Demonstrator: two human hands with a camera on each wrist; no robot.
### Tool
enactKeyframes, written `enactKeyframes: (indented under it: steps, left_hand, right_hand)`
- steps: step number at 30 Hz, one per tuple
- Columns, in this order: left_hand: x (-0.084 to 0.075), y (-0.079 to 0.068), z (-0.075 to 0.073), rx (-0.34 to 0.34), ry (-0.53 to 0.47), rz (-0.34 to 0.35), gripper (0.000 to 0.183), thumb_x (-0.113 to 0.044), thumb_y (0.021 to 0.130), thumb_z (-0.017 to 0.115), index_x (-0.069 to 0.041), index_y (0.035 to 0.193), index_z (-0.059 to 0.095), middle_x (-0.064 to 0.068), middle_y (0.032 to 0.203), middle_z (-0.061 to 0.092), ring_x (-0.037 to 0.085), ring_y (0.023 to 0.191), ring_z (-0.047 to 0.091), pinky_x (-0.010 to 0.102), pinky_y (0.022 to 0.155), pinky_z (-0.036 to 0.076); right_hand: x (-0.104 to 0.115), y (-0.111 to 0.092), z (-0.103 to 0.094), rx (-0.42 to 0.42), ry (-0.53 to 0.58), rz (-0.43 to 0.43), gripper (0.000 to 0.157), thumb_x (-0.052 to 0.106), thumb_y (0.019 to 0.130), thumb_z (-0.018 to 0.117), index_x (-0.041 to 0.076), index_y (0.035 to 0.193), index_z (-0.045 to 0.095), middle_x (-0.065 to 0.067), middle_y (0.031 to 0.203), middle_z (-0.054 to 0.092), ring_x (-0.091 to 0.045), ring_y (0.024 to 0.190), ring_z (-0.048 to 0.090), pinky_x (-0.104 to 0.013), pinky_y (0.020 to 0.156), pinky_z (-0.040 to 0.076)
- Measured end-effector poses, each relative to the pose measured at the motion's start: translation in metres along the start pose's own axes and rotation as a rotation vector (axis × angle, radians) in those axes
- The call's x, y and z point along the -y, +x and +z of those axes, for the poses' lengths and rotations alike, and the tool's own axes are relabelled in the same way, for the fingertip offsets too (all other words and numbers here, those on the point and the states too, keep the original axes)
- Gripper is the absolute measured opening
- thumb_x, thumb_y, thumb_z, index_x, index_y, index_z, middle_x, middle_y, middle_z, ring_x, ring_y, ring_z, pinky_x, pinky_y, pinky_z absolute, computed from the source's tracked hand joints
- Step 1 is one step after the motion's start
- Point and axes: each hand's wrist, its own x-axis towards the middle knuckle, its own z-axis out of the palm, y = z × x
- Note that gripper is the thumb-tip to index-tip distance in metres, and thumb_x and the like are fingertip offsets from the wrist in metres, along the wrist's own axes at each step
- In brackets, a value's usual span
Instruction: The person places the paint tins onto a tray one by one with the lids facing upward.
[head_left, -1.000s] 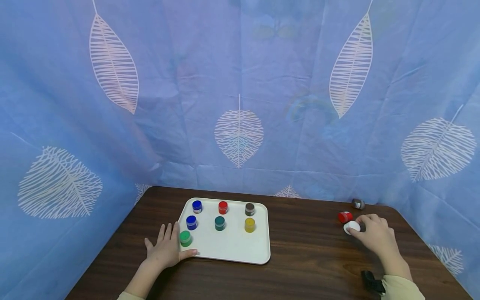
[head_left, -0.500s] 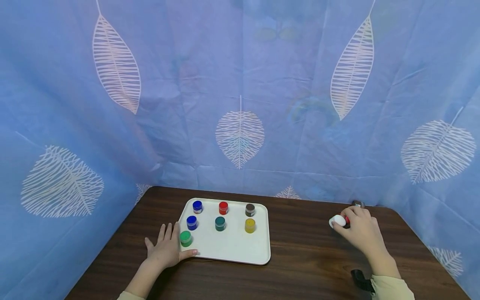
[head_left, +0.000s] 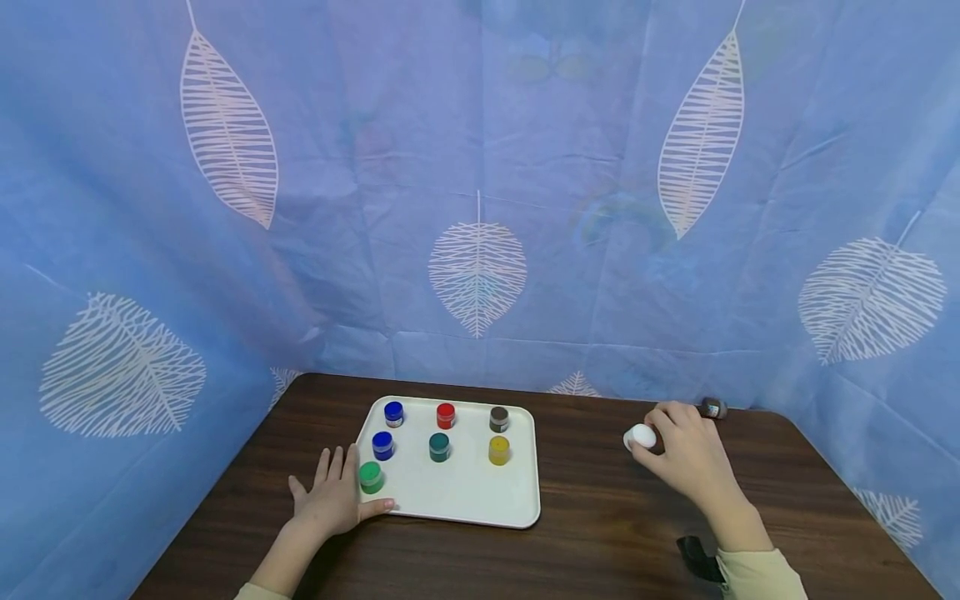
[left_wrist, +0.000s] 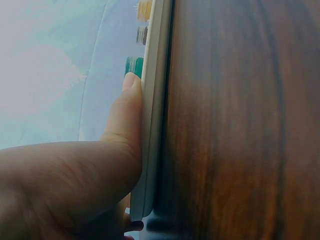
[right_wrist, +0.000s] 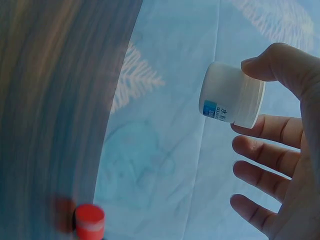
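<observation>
My right hand (head_left: 692, 457) pinches a white paint jar (head_left: 641, 436) by its lid end, thumb against forefinger, over the right side of the table. The right wrist view shows the jar's blue printed label (right_wrist: 210, 109) and the other fingers clear of it. On the left, my left hand (head_left: 328, 497) spreads its fingers at the near left corner of a white tray (head_left: 465, 500), thumb along the front rim. A light green jar (head_left: 371, 477) stands on the tray beside that hand. A red-lidded jar (right_wrist: 90, 221) appears in the right wrist view; my right hand hides it in the head view.
Also on the tray stand two blue jars (head_left: 383, 445), a red jar (head_left: 446, 416), a brown jar (head_left: 498, 419), a dark green jar (head_left: 439, 447) and a yellow jar (head_left: 498, 451). Another brown jar (head_left: 713, 407) lies near the table's back right edge, before a blue leaf-patterned cloth (head_left: 585, 250).
My right hand has lifted the white jar from beside the red one and carried it left toward the tray. My left hand and the tray have stayed put.
</observation>
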Motion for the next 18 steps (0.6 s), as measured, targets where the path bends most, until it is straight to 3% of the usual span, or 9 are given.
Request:
enactKeyframes:
  steps: [18]
  left_hand:
    - [-0.001,0.000,0.000,0.002,-0.006,0.003,0.128,-0.084,0.069,0.058,0.003,0.153,0.019,0.033,0.156,0.022,0.052,0.146,0.012,0.084,0.101,0.003]
  right_hand:
    - [0.070,0.005,0.027,0.029,0.043,-0.198,0.033,0.038,0.073,0.079,0.013,0.091,0.066,-0.006,0.107,0.063,-0.026,0.100,0.057,-0.046,0.077,0.046]
